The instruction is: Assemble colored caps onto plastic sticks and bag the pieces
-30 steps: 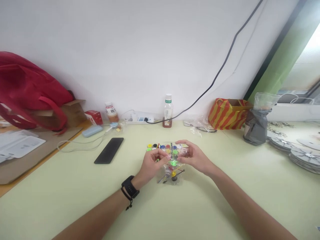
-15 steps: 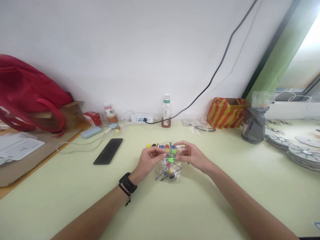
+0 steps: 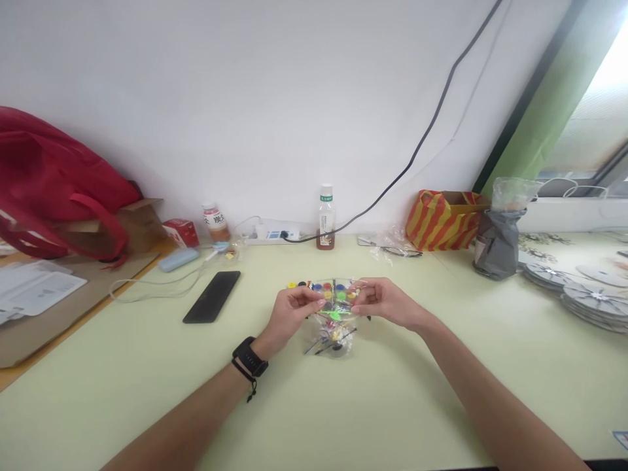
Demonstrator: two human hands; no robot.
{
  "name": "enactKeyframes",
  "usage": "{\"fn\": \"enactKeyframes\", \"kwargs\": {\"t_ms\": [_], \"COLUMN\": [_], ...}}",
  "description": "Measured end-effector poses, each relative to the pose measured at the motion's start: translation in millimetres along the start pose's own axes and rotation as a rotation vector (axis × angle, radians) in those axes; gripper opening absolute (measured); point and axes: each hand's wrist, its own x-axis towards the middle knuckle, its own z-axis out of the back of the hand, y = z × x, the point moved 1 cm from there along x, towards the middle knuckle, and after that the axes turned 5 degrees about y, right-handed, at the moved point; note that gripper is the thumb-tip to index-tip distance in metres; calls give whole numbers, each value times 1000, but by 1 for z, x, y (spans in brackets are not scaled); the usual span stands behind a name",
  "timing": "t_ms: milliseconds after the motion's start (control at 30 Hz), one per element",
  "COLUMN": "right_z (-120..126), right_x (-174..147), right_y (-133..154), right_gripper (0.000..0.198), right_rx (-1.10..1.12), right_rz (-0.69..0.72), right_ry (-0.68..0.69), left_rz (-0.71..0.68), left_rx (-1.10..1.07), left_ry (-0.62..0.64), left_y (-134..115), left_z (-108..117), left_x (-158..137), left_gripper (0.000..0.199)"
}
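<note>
Between my two hands, a clear plastic bag [image 3: 335,306] is stretched out, with a bright green piece [image 3: 335,314] showing at its lower edge. My left hand [image 3: 294,317] pinches its left side between thumb and fingers. Its right side is in the pinch of my right hand [image 3: 387,304]. Several small round pieces in blue, red, yellow and green [image 3: 341,296] show in or behind the plastic; I cannot tell which. Just below, another clear bag [image 3: 333,343] of small coloured parts and thin sticks lies on the table. A yellow piece [image 3: 292,285] sits beyond my left fingers.
A black phone [image 3: 212,297] lies to the left. Along the wall stand a drink bottle [image 3: 326,219], a power strip [image 3: 275,235] and a striped bag [image 3: 444,220]. Stacked discs [image 3: 596,304] are at the right, a red bag [image 3: 59,176] at the left.
My right hand has shifted slightly right, and the plastic between my hands is spread wider. My left hand stays nearly in place.
</note>
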Motion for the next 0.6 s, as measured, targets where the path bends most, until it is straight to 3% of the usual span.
{"fn": "enactKeyframes", "kwargs": {"t_ms": [367,600], "right_z": [2,0], "right_x": [-6,-5], "right_y": [8,3], "right_gripper": [40,39], "right_rx": [-62,-80], "right_rz": [58,54], "right_ry": [62,87], "left_rz": [-50,11], "left_rx": [87,22], "left_ry": [35,80], "left_y": [1,-5], "left_z": [3,1], "left_x": [4,0], "left_gripper": [27,24]}}
